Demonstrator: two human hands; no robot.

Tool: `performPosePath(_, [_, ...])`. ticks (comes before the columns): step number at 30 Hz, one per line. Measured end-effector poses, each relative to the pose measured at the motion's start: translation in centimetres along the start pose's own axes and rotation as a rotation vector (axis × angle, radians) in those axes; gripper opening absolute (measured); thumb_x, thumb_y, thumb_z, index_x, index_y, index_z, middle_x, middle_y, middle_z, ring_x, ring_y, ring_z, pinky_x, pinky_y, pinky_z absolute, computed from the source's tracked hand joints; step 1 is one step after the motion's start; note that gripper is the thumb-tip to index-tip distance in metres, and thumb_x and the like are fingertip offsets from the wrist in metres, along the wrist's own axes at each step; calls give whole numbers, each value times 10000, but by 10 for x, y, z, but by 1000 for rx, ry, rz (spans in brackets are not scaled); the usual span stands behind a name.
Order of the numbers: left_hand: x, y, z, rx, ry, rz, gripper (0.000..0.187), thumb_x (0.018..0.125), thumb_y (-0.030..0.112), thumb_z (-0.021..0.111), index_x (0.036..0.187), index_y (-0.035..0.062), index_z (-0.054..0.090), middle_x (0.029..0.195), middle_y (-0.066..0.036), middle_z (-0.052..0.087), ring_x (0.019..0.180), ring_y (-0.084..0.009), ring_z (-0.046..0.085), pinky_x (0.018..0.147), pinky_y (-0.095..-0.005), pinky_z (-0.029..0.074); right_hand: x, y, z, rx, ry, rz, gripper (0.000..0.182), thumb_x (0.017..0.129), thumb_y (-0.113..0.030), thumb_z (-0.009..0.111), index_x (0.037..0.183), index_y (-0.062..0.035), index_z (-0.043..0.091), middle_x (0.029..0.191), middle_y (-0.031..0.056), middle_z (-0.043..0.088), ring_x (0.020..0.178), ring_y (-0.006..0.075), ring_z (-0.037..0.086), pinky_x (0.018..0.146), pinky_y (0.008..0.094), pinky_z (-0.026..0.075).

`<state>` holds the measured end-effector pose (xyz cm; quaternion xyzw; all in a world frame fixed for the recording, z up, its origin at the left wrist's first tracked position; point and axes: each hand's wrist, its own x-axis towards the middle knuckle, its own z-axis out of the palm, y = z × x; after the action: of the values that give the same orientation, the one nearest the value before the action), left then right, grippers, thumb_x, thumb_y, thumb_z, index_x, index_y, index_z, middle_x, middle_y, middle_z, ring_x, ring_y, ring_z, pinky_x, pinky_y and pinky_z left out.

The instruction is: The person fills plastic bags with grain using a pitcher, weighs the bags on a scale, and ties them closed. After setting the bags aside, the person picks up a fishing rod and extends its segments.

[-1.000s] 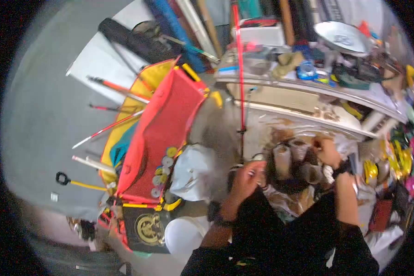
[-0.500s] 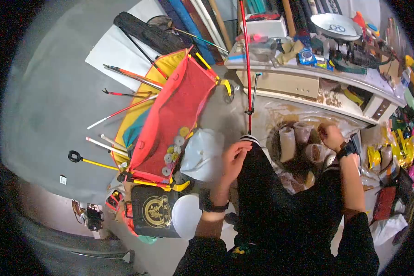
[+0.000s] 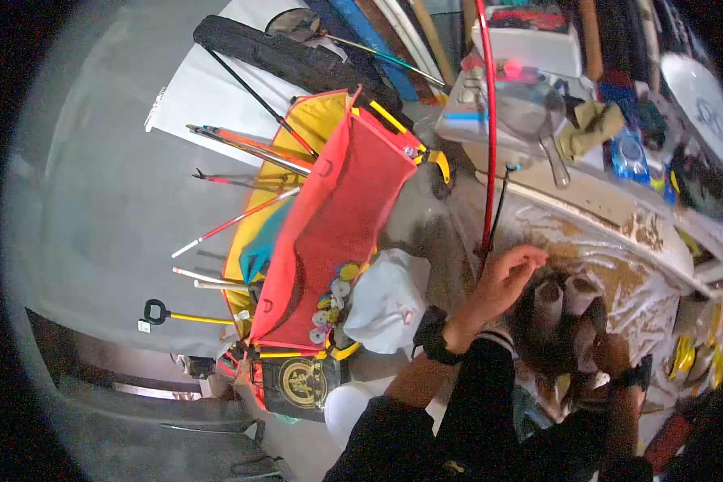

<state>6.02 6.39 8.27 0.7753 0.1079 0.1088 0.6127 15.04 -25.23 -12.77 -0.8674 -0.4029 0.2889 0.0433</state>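
My left hand (image 3: 510, 277) is over the near side of a round dark tub (image 3: 530, 325), its fingers loosely stretched and nothing visible in them. Upright pale bags or rolls (image 3: 548, 299) stand in the tub. My right hand (image 3: 612, 356) is low at the tub's right side, beside these bags. It is in shadow, and its fingertips and anything in them are hard to make out. A red pole (image 3: 490, 145) rises just beyond my left hand.
A red and yellow fabric cart (image 3: 337, 185) holding poles stands left, with a white bag (image 3: 386, 301) beside it. Below are a black box (image 3: 297, 386) and a white round lid (image 3: 349, 410). A cluttered bench (image 3: 530, 145) runs along the top right.
The view has turned, shifting the cart and bench rightward. My left hand has moved from beside my knee to the tub's edge. My right hand now sits lower beside the bags.
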Motion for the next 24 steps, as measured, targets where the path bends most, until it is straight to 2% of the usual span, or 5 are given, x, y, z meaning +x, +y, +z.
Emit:
performPosePath(6, [-7, 34, -48, -37, 132, -215, 265, 930, 245, 502, 1006, 7, 591, 968, -99, 632, 930, -173, 595, 862, -302, 457, -6, 30, 54, 58, 52, -124, 192, 779, -237, 557, 807, -53, 601, 789, 168, 613, 773, 355, 594, 663, 447, 481])
performPosePath(9, [-26, 73, -106, 27, 304, -272, 278, 923, 282, 512, 977, 26, 607, 917, -85, 635, 887, -169, 592, 820, -304, 465, -60, -27, -77, 498, 297, -219, 159, 778, -197, 535, 787, -41, 566, 747, 154, 586, 757, 344, 576, 645, 435, 465])
performPosePath(12, [-29, 127, -190, 363, 363, -444, 323, 902, 328, 537, 1034, 39, 594, 925, -68, 624, 879, -178, 595, 804, -298, 464, -90, -39, -130, 408, 135, -141, 147, 786, -169, 514, 812, -28, 546, 713, 147, 563, 674, 332, 562, 601, 412, 450])
performPosePath(16, [-29, 82, -291, -9, 716, -11, 183, 846, 151, 583, 979, 33, 628, 889, -51, 625, 837, -147, 572, 747, -267, 457, -98, -76, -196, 1052, -37, -3, 145, 781, -160, 577, 841, -29, 557, 741, 138, 586, 607, 281, 574, 564, 343, 444])
performPosePath(24, [21, 64, -490, -92, 795, -174, 187, 838, 135, 590, 989, 29, 623, 898, -47, 620, 841, -145, 570, 752, -263, 458, -148, -139, -251, 320, 204, -219, 105, 704, -97, 607, 788, -36, 589, 791, 120, 603, 763, 313, 575, 659, 407, 466])
